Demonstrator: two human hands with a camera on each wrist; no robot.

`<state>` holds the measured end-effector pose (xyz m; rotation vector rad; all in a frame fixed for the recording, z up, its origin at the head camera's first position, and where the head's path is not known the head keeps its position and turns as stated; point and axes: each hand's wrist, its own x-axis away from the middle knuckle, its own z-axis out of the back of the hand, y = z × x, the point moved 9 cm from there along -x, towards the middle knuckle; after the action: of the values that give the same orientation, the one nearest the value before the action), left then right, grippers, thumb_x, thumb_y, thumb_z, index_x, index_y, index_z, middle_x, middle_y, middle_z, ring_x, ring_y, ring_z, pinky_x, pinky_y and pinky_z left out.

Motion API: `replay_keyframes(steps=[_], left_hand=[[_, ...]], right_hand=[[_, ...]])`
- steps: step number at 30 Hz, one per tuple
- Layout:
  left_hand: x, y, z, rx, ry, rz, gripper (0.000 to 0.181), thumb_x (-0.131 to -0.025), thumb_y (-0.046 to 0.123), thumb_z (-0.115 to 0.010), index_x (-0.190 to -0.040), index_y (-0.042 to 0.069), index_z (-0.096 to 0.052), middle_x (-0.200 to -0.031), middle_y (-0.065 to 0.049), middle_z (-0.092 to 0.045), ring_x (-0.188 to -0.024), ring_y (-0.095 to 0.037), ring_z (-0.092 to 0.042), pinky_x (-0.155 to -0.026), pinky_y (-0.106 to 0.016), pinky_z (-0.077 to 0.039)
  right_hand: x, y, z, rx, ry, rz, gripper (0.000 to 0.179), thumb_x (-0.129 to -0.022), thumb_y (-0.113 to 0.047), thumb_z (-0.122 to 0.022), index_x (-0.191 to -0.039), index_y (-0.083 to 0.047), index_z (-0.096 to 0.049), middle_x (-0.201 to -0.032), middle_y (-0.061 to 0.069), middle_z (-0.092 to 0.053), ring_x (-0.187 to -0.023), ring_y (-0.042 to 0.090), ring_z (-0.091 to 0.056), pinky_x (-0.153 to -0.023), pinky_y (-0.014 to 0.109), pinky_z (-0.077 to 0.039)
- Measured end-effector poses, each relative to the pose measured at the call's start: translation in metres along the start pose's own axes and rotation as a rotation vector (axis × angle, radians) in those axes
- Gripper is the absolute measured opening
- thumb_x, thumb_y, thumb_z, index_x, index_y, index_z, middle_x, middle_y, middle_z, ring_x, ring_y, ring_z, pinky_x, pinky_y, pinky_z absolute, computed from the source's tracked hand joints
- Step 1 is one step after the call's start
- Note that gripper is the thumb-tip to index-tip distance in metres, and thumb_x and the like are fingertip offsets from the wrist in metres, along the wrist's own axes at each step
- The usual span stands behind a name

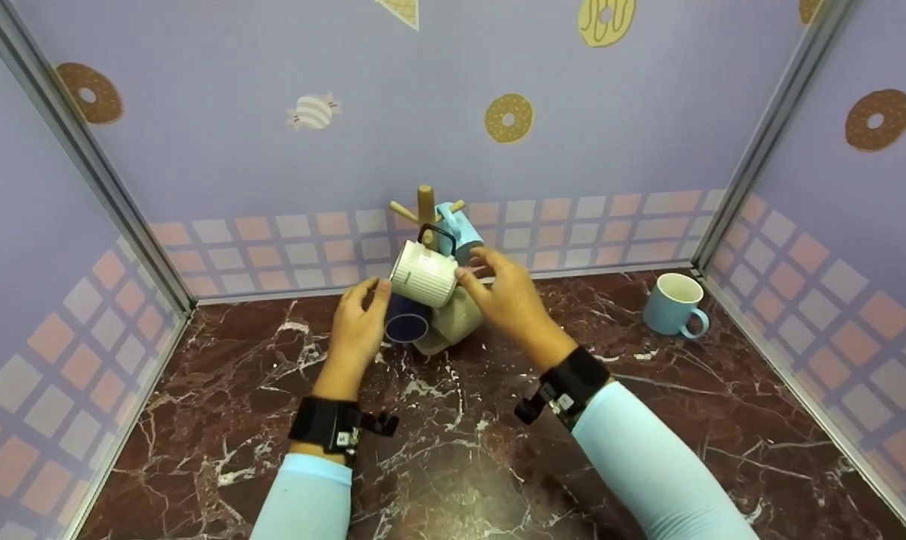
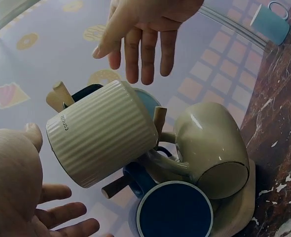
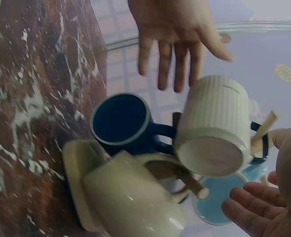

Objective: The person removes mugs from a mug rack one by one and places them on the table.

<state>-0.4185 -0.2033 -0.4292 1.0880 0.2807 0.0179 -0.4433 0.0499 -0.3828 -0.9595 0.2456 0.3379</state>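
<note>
A white ribbed mug [image 1: 425, 276] with a black handle hangs tilted on a wooden mug tree [image 1: 425, 199]. My left hand [image 1: 358, 322] is just left of this mug, fingers relaxed and apart from it in the left wrist view. On its other side is my right hand [image 1: 511, 300], also with loose, spread fingers and nothing in its grip. Below the white mug hang a dark blue mug [image 2: 175, 210] and a glossy beige mug [image 2: 212, 143]. Behind it, a light blue mug [image 1: 464, 229] hangs from an upper peg, partly hidden by the right hand and white mug.
Another light blue mug [image 1: 670, 304] stands upright on the dark red marbled tabletop [image 1: 453, 465] at the right. Patterned lilac walls [image 1: 220, 150] enclose the back and both sides. The tree's wooden base [image 2: 249, 197] rests on the tabletop near the back wall.
</note>
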Motion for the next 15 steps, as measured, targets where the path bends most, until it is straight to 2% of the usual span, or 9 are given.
replay_keyframes(steps=[5,8,15], left_hand=[[-0.013,0.0,-0.005,0.041,-0.066,0.037,0.072,-0.12,0.055,-0.049,-0.171,0.004,-0.048,-0.176,-0.024,-0.048,-0.163,-0.045,-0.047,-0.141,-0.06,-0.033],[-0.016,0.0,-0.011,0.082,-0.111,0.051,0.074,-0.12,0.055,-0.05,-0.172,0.004,-0.045,-0.177,-0.024,-0.047,-0.166,-0.045,-0.045,-0.141,-0.058,-0.034],[-0.017,0.006,-0.019,0.245,-0.123,0.069,0.074,-0.118,0.046,-0.061,-0.17,-0.004,-0.044,-0.17,-0.028,-0.053,-0.153,-0.044,-0.059,-0.121,-0.055,-0.06]], right_hand=[[0.004,0.006,-0.02,-0.116,-0.026,-0.03,0.087,-0.099,-0.043,-0.089,-0.165,0.0,-0.052,-0.153,0.019,-0.072,-0.132,0.033,-0.077,-0.106,0.041,-0.069],[0.004,0.008,-0.03,-0.159,-0.023,-0.041,0.093,-0.094,-0.039,-0.095,-0.165,0.003,-0.051,-0.154,0.023,-0.071,-0.13,0.035,-0.079,-0.103,0.04,-0.07],[0.004,0.009,-0.038,-0.15,-0.001,-0.047,0.091,-0.09,-0.028,-0.1,-0.163,0.0,-0.054,-0.146,0.021,-0.075,-0.121,0.032,-0.083,-0.099,0.037,-0.071]])
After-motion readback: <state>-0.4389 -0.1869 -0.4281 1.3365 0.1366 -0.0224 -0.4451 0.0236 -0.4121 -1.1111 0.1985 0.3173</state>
